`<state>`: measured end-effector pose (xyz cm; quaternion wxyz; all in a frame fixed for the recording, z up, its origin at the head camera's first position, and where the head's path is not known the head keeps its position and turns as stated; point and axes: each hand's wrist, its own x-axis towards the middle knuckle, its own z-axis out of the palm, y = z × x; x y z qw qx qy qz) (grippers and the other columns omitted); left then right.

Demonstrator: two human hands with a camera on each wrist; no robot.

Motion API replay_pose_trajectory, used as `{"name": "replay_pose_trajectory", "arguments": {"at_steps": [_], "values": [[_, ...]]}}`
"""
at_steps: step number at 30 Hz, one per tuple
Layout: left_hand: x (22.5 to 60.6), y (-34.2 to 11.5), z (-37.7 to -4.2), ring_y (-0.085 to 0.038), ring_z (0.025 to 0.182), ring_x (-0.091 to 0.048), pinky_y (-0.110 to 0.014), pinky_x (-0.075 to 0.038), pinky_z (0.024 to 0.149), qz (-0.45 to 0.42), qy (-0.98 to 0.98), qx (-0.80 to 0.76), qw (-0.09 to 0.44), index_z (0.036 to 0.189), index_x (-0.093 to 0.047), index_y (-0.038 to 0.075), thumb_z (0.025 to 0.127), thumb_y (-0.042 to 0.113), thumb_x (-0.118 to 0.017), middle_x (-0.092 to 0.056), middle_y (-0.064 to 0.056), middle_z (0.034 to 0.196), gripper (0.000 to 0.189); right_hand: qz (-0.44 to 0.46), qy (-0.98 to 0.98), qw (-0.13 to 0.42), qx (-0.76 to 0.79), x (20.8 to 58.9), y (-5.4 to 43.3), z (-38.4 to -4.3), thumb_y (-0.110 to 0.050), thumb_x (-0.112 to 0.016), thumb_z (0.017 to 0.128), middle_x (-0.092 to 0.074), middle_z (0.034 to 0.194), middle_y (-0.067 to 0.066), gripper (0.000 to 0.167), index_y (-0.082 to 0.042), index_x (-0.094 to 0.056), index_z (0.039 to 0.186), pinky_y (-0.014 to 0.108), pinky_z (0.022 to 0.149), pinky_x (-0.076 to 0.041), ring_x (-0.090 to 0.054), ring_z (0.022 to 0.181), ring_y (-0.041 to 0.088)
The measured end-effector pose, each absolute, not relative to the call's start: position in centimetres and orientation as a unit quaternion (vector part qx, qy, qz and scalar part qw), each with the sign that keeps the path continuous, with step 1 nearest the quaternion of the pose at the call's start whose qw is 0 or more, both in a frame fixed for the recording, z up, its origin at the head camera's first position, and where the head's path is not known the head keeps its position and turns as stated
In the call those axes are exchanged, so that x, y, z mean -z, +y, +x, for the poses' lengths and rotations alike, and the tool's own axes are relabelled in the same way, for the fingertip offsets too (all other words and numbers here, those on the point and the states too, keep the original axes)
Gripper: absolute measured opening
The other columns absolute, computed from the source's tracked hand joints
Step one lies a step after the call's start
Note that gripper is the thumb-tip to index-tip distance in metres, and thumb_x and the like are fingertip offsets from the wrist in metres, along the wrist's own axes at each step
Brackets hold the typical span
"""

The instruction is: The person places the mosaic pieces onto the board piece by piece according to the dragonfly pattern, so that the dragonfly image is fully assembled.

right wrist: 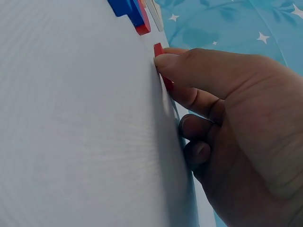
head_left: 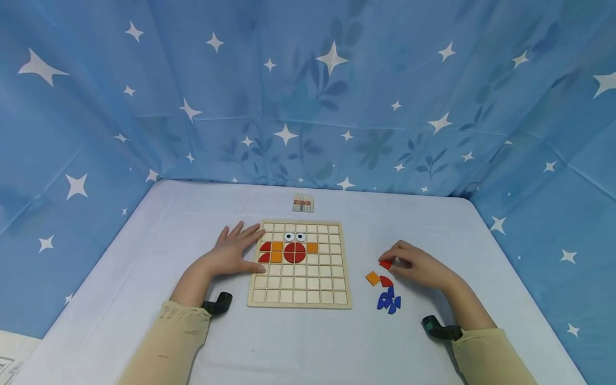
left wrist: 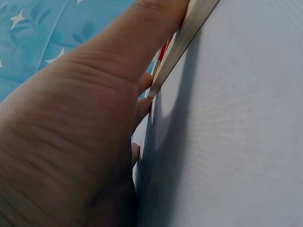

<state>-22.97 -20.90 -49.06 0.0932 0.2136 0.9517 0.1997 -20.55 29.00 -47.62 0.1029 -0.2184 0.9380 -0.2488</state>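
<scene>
Head view: illumination bright, diffuse and even; shadows faint. Fine detail on the small card (head_left: 303, 203) is too small to resolve. Wrist views: exposure dimmer. The left hand (left wrist: 80, 113) darkens toward the lower edge; a long shadow falls on the counter (left wrist: 251, 118) alongside. A softer shadow borders the right hand (right wrist: 251, 113). Faint ripple patterning marks the counter.

A gridded wooden board (head_left: 326, 283) lies flat between the left and right edges of the counter (head_left: 308, 342), bearing two eyes (head_left: 289, 237), a red disc (head_left: 291, 248), orange squares (head_left: 277, 246) and, along its left edge, two red quarters (head_left: 264, 258). Nearer the counter's right edge, the right grip (head_left: 420, 267) pinches a red piece (head_left: 385, 264) near a loose orange square (head_left: 372, 278), a loose red quarter (head_left: 386, 282) and blue pieces (head_left: 391, 292).
</scene>
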Motion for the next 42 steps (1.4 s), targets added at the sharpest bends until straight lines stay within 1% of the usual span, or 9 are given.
{"name": "replay_pose_trajectory", "arguments": {"at_steps": [4,8,11,14,19,24,30,36,42], "values": [[49.1,-20.9,-23.0,-0.04,0.154,-0.004,-0.065,0.003,0.12,0.212,0.952,-0.198,0.094,0.157,-0.031,0.027,0.072,0.074,-0.07,-0.021,-0.001,0.166,0.105,-0.214,0.941,0.094,0.245,47.7,28.9,-20.6,-0.022,-0.074,0.089,-0.057,0.102,-0.011,0.027,-0.03,-0.065,0.113,0.02,0.08,-0.052,-0.052,0.093,0.011],[49.1,-20.9,-23.0,-0.04,0.154,-0.004,-0.065,0.003,0.12,0.211,0.952,-0.2,0.094,0.157,-0.031,0.027,0.072,0.074,-0.071,-0.021,-0.001,0.166,0.105,-0.209,0.943,0.095,0.239,47.9,28.9,-20.7,-0.026,-0.076,0.087,-0.056,0.102,-0.011,0.032,-0.031,-0.064,0.116,0.021,0.082,-0.053,-0.052,0.095,0.011],[49.1,-20.9,-23.0,-0.04,0.154,-0.003,-0.065,0.004,0.12,0.21,0.952,-0.202,0.097,0.157,-0.03,0.027,0.071,0.075,-0.07,-0.02,-0.001,0.166,0.106,-0.212,0.944,0.097,0.233,48.0,29.0,-20.7,-0.025,-0.076,0.087,-0.057,0.104,-0.011,0.032,-0.033,-0.065,0.116,0.023,0.084,-0.054,-0.052,0.097,0.011],[49.1,-20.9,-23.1,-0.039,0.154,-0.002,-0.064,0.005,0.12,0.208,0.952,-0.2,0.099,0.157,-0.029,0.028,0.07,0.077,-0.069,-0.019,0.0,0.167,0.107,-0.216,0.944,0.096,0.231,48.1,29.1,-20.7,-0.022,-0.075,0.088,-0.057,0.105,-0.011,0.029,-0.033,-0.066,0.113,0.024,0.086,-0.054,-0.053,0.098,0.01],[49.1,-20.9,-23.1,-0.038,0.154,-0.002,-0.063,0.005,0.12,0.208,0.953,-0.197,0.097,0.157,-0.029,0.029,0.07,0.078,-0.068,-0.019,0.001,0.167,0.108,-0.219,0.941,0.092,0.24,47.9,29.1,-20.6,-0.021,-0.074,0.089,-0.057,0.104,-0.012,0.028,-0.031,-0.064,0.112,0.022,0.087,-0.053,-0.052,0.097,0.01],[48.9,-20.9,-23.0,-0.04,0.154,-0.003,-0.065,0.004,0.12,0.209,0.952,-0.2,0.096,0.157,-0.03,0.027,0.071,0.076,-0.07,-0.02,-0.001,0.166,0.107,-0.22,0.941,0.086,0.242,47.7,28.9,-20.6,-0.022,-0.074,0.089,-0.057,0.103,-0.013,0.028,-0.03,-0.063,0.113,0.021,0.087,-0.053,-0.052,0.097,0.01],[48.9,-20.8,-22.9,-0.04,0.154,-0.004,-0.065,0.004,0.12,0.211,0.952,-0.204,0.092,0.156,-0.032,0.026,0.072,0.072,-0.072,-0.022,-0.001,0.166,0.104,-0.218,0.94,0.081,0.251,47.0,28.6,-20.6,-0.019,-0.074,0.088,-0.058,0.098,-0.01,0.027,-0.026,-0.063,0.112,0.021,0.079,-0.052,-0.052,0.092,0.012],[49.1,-20.7,-22.7,-0.04,0.154,-0.004,-0.065,0.004,0.12,0.213,0.951,-0.205,0.093,0.156,-0.031,0.026,0.072,0.073,-0.071,-0.021,-0.001,0.166,0.104,-0.209,0.94,0.087,0.254,46.1,27.8,-20.8,-0.015,-0.073,0.088,-0.057,0.095,-0.005,0.026,-0.022,-0.063,0.11,0.021,0.068,-0.049,-0.051,0.084,0.013],[49.0,-20.8,-22.7,-0.04,0.154,-0.004,-0.065,0.004,0.12,0.211,0.951,-0.209,0.09,0.156,-0.032,0.025,0.072,0.072,-0.072,-0.022,-0.001,0.166,0.104,-0.216,0.937,0.089,0.261,44.6,25.3,-21.6,-0.017,-0.072,0.089,-0.056,0.093,-0.004,0.024,-0.02,-0.063,0.11,0.022,0.066,-0.049,-0.051,0.084,0.015]]}}
